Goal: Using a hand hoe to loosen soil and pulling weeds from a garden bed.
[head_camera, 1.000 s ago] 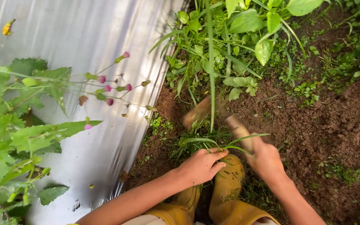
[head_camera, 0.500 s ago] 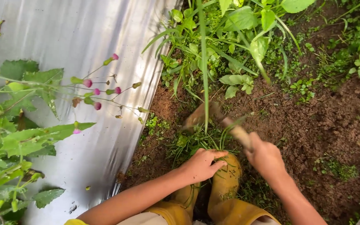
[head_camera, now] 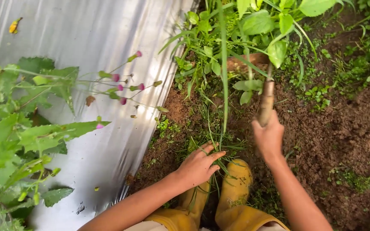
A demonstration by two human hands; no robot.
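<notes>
My right hand [head_camera: 269, 138] grips the wooden handle of a small hand hoe [head_camera: 265, 100]. The tool points away from me, its soil-caked blade [head_camera: 241, 63] raised among the green weeds. My left hand [head_camera: 198, 164] is closed around a tuft of long grass blades [head_camera: 220, 128] low over the brown soil. The grass blades stand up between the two hands. Yellow rubber boots [head_camera: 235, 182] show just below my hands.
A shiny silver plastic sheet [head_camera: 95, 47] covers the ground on the left. A leafy plant with small pink flower buds [head_camera: 116, 79] overhangs it. Dense green weeds [head_camera: 253, 30] fill the top. Bare brown soil [head_camera: 347, 124] lies to the right.
My right hand has swung the hoe up and away, from low beside the grass tuft to up among the weeds. My left hand has kept hold of the grass.
</notes>
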